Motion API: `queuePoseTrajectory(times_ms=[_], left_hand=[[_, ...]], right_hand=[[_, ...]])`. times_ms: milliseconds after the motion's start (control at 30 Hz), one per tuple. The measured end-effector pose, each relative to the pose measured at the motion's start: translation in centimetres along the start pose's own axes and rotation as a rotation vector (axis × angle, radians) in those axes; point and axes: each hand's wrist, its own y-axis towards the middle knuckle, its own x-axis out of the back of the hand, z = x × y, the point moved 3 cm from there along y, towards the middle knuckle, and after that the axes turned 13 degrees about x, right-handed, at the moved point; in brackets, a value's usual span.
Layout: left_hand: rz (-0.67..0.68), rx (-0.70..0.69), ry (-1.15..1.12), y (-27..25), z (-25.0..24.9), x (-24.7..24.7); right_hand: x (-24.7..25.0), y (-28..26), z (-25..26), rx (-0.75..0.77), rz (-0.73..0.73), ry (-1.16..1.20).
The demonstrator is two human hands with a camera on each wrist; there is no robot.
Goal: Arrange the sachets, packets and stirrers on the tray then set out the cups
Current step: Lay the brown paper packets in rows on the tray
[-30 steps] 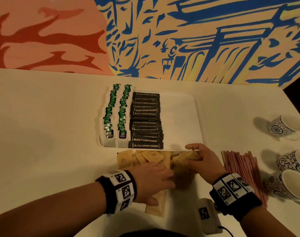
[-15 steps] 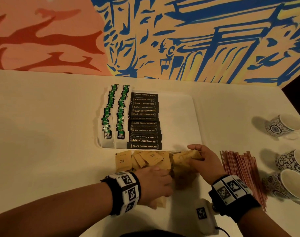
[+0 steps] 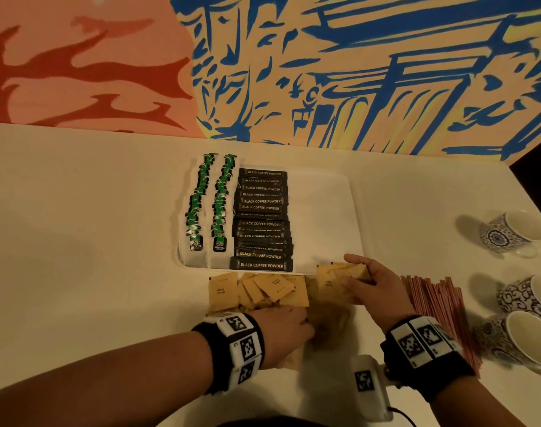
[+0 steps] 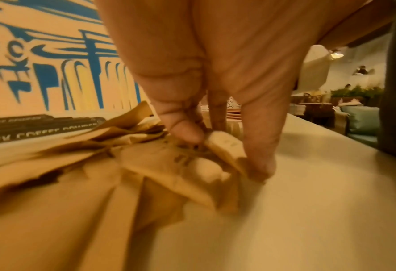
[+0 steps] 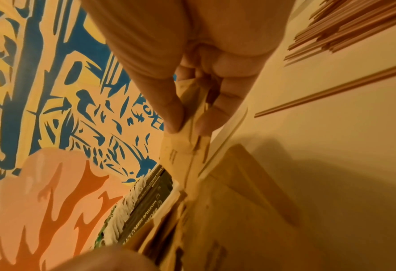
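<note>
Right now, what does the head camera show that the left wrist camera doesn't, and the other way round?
Only the head view shows the green tea bags, the stirrers, the cups and the right hand holding brown sachets. Only the left wrist view shows the left hand's fingertips pinching a sachet. Both show the sachet pile, black coffee packets and mural wall.

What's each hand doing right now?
Left hand: pinching a brown sachet from the pile.
Right hand: holding a small stack of brown sachets at the tray edge.
</note>
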Motion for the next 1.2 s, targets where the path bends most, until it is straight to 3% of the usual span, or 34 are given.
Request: queuePoseTrajectory(times_ms=[200,267,367,433,533,700,767,867,1067,1200], left_hand=[[0.063,0.037,-0.202,-0.3,0.6,0.5],[0.020,0.112,-0.448,-0.8,1.8,1.7],[-0.158,0.302,-0.902,-1.4,4.7,2.9],[-0.183,0.408,-1.249,-1.1,6.3,2.9],[-0.159,0.511,-1.471,-0.4,7.8,2.8],[0.004,0.463,-1.793,0.4,7.8,3.2],[0.010,0.455,-1.767,0.8,7.9,3.0],[-0.082,0.441,-1.629,1.0,8.4,2.8],[-0.123,0.497,-1.727,1.6,9.9,2.9],[-0.153,0.527,-1.789,2.0,10.7,2.8]], right_hand=[[-0.1,0.0,-0.1,-0.026,-0.015,0.073],[-0.1,0.1,0.0,-0.034,0.004,0.085],[-0.3,0.1,0.2,-0.072,0.037,0.130],[-0.8,0.2,0.7,-0.094,0.084,0.156],[-2.5,0.5,1.8,-0.110,0.184,0.169],[-5.7,1.4,3.2,-0.091,0.196,0.175],[-6.5,1.8,3.3,-0.075,0.184,0.157],[-7.4,2.2,3.7,-0.061,0.212,0.117],[-7.9,3.3,4.8,-0.096,0.258,0.203],[-7.4,4.6,4.5,-0.117,0.141,0.153]])
